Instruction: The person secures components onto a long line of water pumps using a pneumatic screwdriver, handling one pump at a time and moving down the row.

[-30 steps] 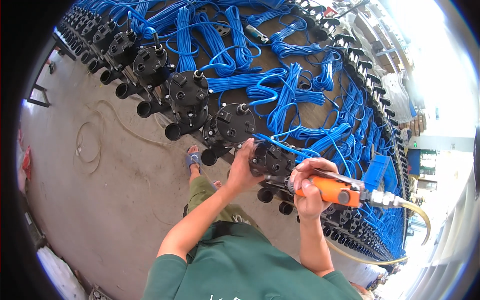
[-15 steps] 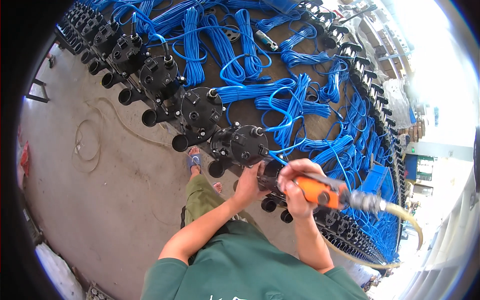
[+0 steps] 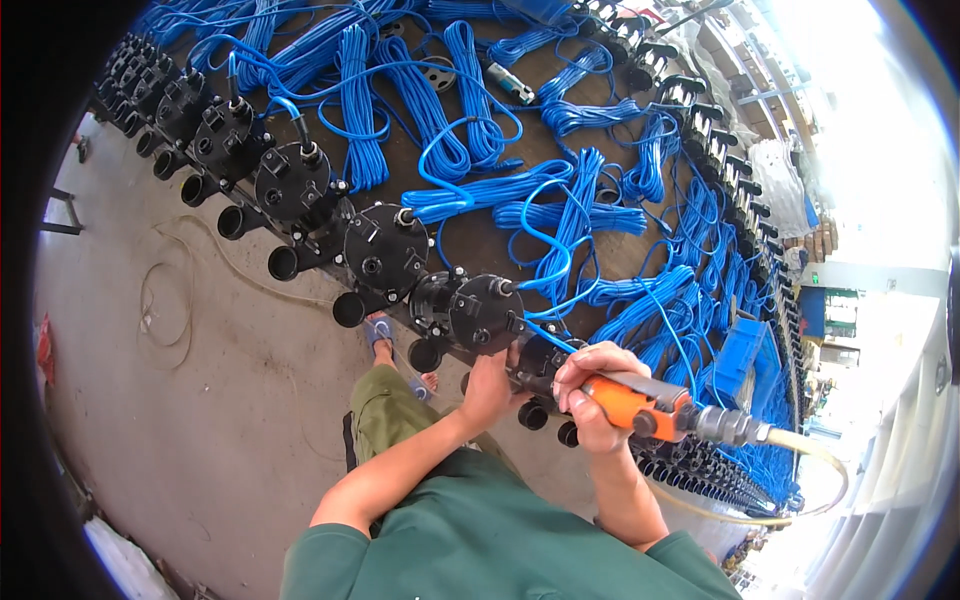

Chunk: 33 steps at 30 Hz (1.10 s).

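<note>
In my right hand (image 3: 598,400) is an orange air tool (image 3: 632,402), its body lying across my palm with a metal coupling (image 3: 725,424) and hose at the right end. The tool's working end is hidden by my fingers and points towards a black cylindrical housing (image 3: 540,358). My left hand (image 3: 488,392) is closed around the edge of that housing, with its fingertips partly hidden. Just to the left stands another round black housing (image 3: 485,315), with a blue cable (image 3: 548,330) passing close above my hands.
A long row of black housings (image 3: 293,182) runs to the far left along a bench (image 3: 628,262). Coiled blue cables (image 3: 470,192) cover much of the bench, with a blue bin (image 3: 742,360) at the right. A pale hose (image 3: 165,345) loops on the floor.
The housings and cables appear shifted slightly left and down in the view. My right hand and the air tool, blurred before, now look steadier in nearly the same place.
</note>
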{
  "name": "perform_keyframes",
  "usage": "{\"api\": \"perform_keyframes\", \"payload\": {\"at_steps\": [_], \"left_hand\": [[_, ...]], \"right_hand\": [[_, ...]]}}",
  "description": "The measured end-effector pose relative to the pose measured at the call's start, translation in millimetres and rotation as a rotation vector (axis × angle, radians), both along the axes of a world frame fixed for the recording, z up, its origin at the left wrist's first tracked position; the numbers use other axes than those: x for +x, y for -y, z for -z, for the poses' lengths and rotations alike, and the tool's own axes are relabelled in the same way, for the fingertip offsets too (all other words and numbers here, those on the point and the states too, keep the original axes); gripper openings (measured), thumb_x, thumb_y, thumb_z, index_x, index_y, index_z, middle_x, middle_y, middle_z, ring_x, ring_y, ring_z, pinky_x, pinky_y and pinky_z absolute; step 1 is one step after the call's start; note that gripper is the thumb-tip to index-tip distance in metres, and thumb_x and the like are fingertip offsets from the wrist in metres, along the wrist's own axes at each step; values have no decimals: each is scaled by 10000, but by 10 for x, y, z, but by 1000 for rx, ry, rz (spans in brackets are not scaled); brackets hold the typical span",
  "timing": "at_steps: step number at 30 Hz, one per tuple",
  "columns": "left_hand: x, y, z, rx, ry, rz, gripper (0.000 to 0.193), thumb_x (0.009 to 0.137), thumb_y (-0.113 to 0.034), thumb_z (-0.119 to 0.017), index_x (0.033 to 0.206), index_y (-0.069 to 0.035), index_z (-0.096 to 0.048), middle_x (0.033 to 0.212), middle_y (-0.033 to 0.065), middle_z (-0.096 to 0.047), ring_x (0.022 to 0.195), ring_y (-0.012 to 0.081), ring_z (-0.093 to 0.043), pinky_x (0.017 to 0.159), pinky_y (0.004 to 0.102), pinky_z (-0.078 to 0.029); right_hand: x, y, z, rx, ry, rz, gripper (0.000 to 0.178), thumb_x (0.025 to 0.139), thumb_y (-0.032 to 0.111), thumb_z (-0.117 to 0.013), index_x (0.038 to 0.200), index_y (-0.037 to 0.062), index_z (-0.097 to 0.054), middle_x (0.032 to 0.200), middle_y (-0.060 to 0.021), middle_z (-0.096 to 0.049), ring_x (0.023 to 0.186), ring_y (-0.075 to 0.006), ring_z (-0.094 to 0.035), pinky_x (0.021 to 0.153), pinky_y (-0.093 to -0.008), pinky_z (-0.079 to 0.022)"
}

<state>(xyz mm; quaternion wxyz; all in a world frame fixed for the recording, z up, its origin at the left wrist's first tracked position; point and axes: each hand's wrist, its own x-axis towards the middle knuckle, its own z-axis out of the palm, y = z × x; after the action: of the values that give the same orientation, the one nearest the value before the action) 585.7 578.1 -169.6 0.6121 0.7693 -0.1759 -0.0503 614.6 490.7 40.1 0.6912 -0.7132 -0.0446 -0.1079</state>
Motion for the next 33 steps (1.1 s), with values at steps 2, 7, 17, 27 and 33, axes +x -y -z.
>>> {"api": "perform_keyframes", "payload": {"at_steps": [2, 7, 17, 27, 33], "left_hand": [[-5, -2, -5, 14, 5, 0, 1084, 591, -159, -906, 1474, 16, -301, 1242, 179, -590, 1057, 380, -598, 932, 453, -474], [6, -8, -45, -129, 23, -94, 900, 555, -82, -896, 1336, -40, -451, 1050, 132, -567, 976, 399, -562, 832, 471, -478], [-24, -30, -7, -96, 9, -71, 861, 538, -77, -906, 1290, -66, -487, 1030, 113, -563, 952, 396, -561, 813, 465, -469], [13, -21, 6, -88, 8, -48, 868, 538, -74, -898, 1294, -60, -473, 999, 123, -556, 907, 369, -563, 777, 452, -474], [28, -9, 78, -51, -12, 19, 1188, 529, -172, -961, 1485, 26, -283, 1437, 237, -499, 1201, 381, -575, 980, 437, -482]], "right_hand": [[-3, 11, 17, -25, 21, -17, 298, 795, 41, -666, 1074, -51, -615, 889, -160, -638, 578, -148, -592, 554, -266, -526], [-32, -55, 174, -111, 96, -60, 201, 807, 22, -665, 991, -43, -616, 835, -146, -641, 638, -173, -621, 536, -281, -534], [-112, -93, 25, -172, 84, 46, 287, 822, 43, -679, 1088, -40, -608, 861, -148, -637, 570, -162, -600, 556, -286, -543], [-32, -60, 112, -91, 45, 47, 333, 827, 81, -677, 1128, -34, -592, 903, -153, -646, 603, -153, -605, 539, -269, -524], [201, 101, -133, 70, 272, 288, 348, 788, 36, -571, 1132, -4, -533, 959, -142, -592, 604, -150, -532, 606, -306, -505]]}}
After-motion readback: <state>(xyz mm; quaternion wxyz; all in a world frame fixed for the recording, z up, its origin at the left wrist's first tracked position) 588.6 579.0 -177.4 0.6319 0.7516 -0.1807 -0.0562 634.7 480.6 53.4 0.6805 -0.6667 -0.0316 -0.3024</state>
